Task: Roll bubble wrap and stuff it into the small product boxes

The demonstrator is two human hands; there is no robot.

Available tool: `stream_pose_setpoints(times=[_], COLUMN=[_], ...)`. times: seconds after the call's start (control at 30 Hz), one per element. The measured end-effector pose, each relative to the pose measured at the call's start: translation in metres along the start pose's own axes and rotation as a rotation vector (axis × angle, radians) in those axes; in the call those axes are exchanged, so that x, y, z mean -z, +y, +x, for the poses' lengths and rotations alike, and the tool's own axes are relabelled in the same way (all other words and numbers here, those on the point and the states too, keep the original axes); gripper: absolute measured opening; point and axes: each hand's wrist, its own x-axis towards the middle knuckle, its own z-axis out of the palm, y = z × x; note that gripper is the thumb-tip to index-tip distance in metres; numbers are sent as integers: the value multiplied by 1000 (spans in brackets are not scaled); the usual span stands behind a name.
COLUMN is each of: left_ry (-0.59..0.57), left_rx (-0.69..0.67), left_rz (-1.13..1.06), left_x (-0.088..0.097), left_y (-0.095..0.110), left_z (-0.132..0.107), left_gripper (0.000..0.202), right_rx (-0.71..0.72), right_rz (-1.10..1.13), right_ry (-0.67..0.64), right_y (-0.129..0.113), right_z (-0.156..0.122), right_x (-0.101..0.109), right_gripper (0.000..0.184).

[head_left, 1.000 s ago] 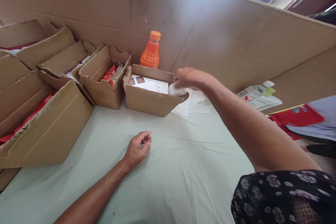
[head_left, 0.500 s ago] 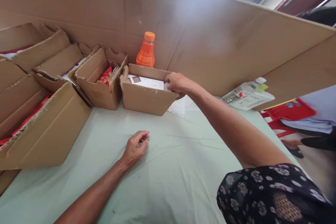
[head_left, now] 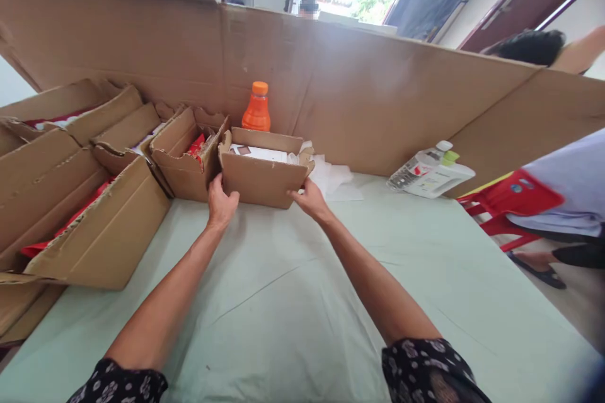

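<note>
A small open cardboard box (head_left: 258, 177) stands on the pale green tablecloth (head_left: 302, 302), with white cards (head_left: 258, 152) and crumpled white paper inside. My left hand (head_left: 220, 203) grips its left front corner, fingers closed on the wall. My right hand (head_left: 309, 199) holds its right front corner from the other side. An orange bottle (head_left: 256, 108) stands just behind the box against the cardboard wall.
More open cardboard boxes (head_left: 186, 160) with red packets crowd the left side. A tall cardboard screen (head_left: 378, 88) runs along the back. White tissue (head_left: 333, 177) and a white packet (head_left: 432, 173) lie to the right. A person sits by a red stool (head_left: 508, 201) at far right.
My left hand left the cloth and went forward to the box's left corner. My right hand came out of the box and dropped to its right front corner. The camera tilted up.
</note>
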Motion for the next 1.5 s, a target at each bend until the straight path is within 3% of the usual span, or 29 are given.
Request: stream_pose_setpoints(times=[0.07, 0.13, 0.27, 0.33, 0.43, 0.53, 0.63, 0.77, 0.83, 0.9, 1.07, 1.2, 1.37, 1.5], left_ry=[23, -12, -256, -319, -292, -309, -342, -246, -258, -336, -635, -757, -815, -833], left_rx=[35, 61, 69, 89, 92, 72, 135, 227, 219, 191, 56, -13, 5, 6], left_rz=[39, 44, -43, -18, 82, 131, 83, 2, -7, -45, -182, -235, -231, -226], left_x=[3, 15, 57, 83, 115, 124, 122, 113, 97, 68, -39, -108, -155, -194], left_y=[9, 19, 31, 34, 37, 39, 39, 38, 42, 49, 77, 93, 102, 112], left_z=[-9, -38, -134, -174, -198, -195, -190, -184, -180, -179, -191, -202, -211, -221], left_gripper=[57, 55, 52, 44, 34, 30, 36, 49, 51, 50, 38, 38, 43, 46], right_rx=[-4, -16, -52, -69, -30, 11, 2, 87, 92, 29, -250, -293, -284, -274], right_rz=[-3, -23, -145, -153, -105, -76, -58, -27, -17, -24, -144, -174, -50, -15], right_ry=[30, 54, 123, 141, 135, 168, 232, 200, 213, 280, 522, 641, 567, 539], right_y=[-3, 1, 27, 35, 36, 34, 30, 23, 27, 41, 96, 140, 196, 229], right_z=[-11, -46, -165, -223, -276, -285, -272, -247, -240, -244, -299, -342, -349, -336], right_x=[-6, 2, 35, 45, 42, 26, 11, 9, 21, 40, 89, 117, 146, 173], right_gripper=[35, 31, 26, 31, 33, 41, 41, 31, 27, 27, 35, 57, 107, 114])
